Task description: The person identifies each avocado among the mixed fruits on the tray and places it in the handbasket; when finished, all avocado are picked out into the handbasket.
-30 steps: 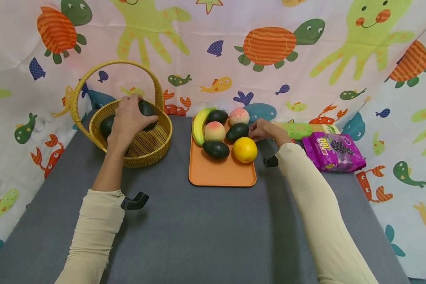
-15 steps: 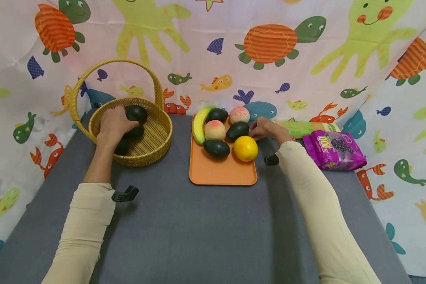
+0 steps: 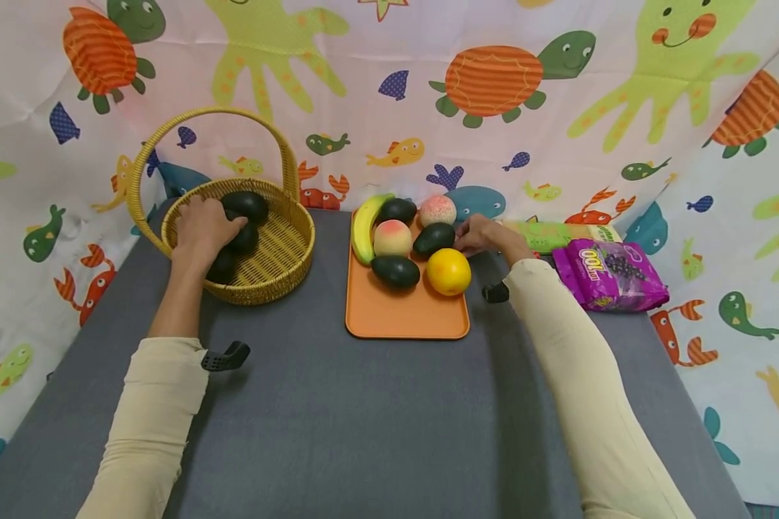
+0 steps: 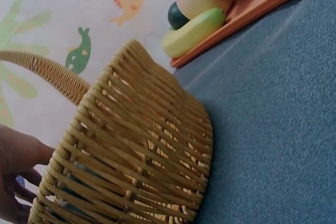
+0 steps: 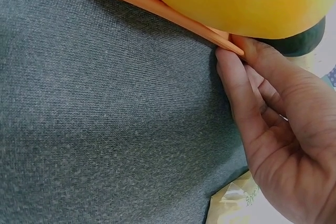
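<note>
My left hand [image 3: 203,229] is inside the wicker basket [image 3: 279,277], over its left part, beside several dark green avocados [image 3: 247,207]. In the left wrist view the thumb and loosely bent fingers of the left hand [image 4: 18,169] show behind the basket's rim [image 4: 79,114], with no fruit visible between them. An orange plastic tray [image 3: 405,317] lies at the middle, and my right hand [image 3: 483,236] pinches its right edge. Thumb and finger of the right hand [image 5: 283,114] close on the rim of the tray [image 5: 173,17], right by a yellow-orange fruit [image 5: 241,3].
On the tray are a banana [image 3: 363,232], two peaches [image 3: 392,238], more avocados [image 3: 396,272] and the yellow-orange fruit. To the right lie a purple packet [image 3: 613,275] and a green packet [image 3: 552,236]. A printed curtain [image 3: 363,65] hangs behind the grey table [image 3: 376,418].
My left hand lowered an avocado into the basket and shifted left; that avocado now lies among the others. The right hand stays on the tray's edge.
</note>
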Available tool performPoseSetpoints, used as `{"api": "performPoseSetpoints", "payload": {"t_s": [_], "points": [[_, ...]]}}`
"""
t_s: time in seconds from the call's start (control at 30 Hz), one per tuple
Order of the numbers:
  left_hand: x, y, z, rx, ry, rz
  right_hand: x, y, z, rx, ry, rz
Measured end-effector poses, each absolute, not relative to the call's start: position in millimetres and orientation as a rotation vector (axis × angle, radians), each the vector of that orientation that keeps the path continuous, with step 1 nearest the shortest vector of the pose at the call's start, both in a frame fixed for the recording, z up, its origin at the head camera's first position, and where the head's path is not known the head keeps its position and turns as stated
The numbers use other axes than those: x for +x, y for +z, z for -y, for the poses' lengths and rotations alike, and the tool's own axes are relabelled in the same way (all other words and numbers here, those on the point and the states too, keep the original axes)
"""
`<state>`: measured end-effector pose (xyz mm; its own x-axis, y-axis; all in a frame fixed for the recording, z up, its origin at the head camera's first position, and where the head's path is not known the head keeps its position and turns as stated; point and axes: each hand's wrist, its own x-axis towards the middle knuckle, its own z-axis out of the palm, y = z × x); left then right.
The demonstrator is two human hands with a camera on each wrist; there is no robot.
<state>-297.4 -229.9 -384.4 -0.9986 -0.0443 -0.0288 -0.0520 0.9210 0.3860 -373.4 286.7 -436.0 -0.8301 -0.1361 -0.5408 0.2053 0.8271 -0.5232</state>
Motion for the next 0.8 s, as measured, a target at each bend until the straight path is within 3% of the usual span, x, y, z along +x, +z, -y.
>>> {"api": "performPoseSetpoints", "payload": {"t_s": [0.33,0.8], "points": [[-286.1,-370.8,201.3,-0.037,0.633,-3.188,-371.3,-429.6,-284.8,0.034,-0.769,-2.417],[-260.3,-376.7,103.9,0.447,0.747,-3.151,-369.1,-429.8,-283.9,0.032,-0.767,-2.425]]}}
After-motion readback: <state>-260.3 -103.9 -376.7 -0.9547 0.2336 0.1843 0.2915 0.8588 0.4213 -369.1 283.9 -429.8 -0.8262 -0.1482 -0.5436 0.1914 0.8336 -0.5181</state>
